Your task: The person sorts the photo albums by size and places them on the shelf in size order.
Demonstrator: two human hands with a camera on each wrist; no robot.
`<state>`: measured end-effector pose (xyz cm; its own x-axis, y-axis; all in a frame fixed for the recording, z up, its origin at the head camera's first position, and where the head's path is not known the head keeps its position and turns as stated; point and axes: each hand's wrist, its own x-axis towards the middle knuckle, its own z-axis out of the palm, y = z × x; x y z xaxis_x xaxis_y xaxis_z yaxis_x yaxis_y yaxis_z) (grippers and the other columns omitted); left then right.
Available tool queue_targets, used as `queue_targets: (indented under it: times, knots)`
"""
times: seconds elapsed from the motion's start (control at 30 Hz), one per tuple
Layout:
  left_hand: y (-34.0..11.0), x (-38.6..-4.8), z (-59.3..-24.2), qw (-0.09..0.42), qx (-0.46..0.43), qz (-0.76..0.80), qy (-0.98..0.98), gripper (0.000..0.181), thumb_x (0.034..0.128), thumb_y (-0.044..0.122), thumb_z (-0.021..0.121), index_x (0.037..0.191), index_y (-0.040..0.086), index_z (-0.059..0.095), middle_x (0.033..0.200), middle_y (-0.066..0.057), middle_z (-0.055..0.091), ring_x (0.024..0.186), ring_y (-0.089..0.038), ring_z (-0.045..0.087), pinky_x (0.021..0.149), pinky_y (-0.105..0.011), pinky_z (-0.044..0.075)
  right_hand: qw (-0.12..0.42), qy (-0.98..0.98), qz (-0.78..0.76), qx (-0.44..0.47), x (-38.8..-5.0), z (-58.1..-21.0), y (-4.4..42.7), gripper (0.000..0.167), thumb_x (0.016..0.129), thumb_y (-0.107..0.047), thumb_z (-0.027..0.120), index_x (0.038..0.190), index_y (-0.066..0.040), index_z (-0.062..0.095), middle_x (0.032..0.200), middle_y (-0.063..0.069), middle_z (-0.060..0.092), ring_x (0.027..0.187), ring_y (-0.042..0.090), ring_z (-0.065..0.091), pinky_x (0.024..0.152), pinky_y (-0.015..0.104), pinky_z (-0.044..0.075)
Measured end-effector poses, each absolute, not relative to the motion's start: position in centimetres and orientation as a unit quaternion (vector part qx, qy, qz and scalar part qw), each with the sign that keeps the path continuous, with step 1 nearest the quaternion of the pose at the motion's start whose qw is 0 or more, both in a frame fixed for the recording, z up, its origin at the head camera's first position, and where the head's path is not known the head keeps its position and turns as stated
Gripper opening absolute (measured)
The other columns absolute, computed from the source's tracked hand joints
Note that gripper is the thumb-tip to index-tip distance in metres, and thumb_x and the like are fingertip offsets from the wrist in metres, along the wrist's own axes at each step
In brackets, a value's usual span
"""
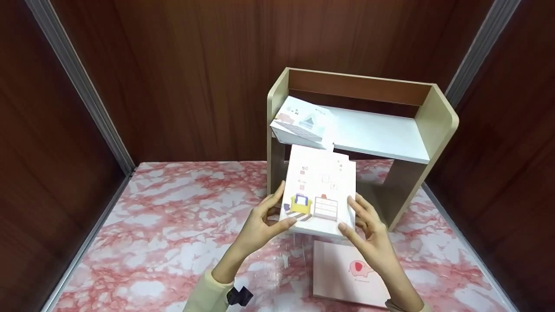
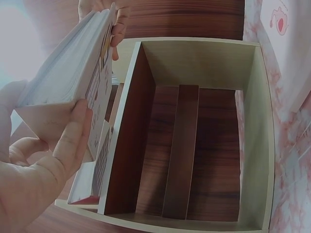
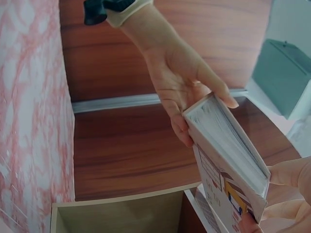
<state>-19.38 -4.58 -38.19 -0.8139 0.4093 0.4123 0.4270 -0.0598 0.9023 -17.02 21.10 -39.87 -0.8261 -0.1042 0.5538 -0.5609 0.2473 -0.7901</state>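
Note:
A thick white book (image 1: pixel 321 184) with a drawn yellow armchair and chest of drawers on its cover is held up in front of the shelf. My left hand (image 1: pixel 256 223) grips its left side, thumb over the cover. On the opposite side my right hand (image 1: pixel 372 229) grips it, thumb on the lower right corner. The page edges of the book (image 3: pixel 228 136) show in the right wrist view. Behind it another white illustrated book (image 1: pixel 303 119) lies at a slant at the left end of the upper shelf.
A small wooden bookshelf (image 1: pixel 442 112) stands at the back right, with a white upper board (image 1: pixel 377 130) and an open lower compartment. A pink elephant-cover book (image 1: pixel 336 273) lies on the marbled table (image 1: pixel 173 242), partly behind my right forearm. Dark wood-grain walls (image 1: pixel 195 78) enclose the table.

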Motion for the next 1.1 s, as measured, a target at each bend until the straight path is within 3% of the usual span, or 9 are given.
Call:
queue_targets:
  times: [1.1]
  knots:
    - [-4.7,-20.6,-37.3,0.015,-0.339,-0.656,-0.674,0.076,0.0866,0.004,0.063,0.147,0.004,0.016,0.138,-0.019,0.038,0.108,-0.026,0.056,0.082,-0.027,0.052,0.204,-0.758,0.575,0.229,-17.6,-39.1,21.1,0.058,0.082,0.007,0.063,0.136,0.004,0.041,0.145,0.022,0.027,0.108,0.012,0.052,0.086,0.016,0.047]
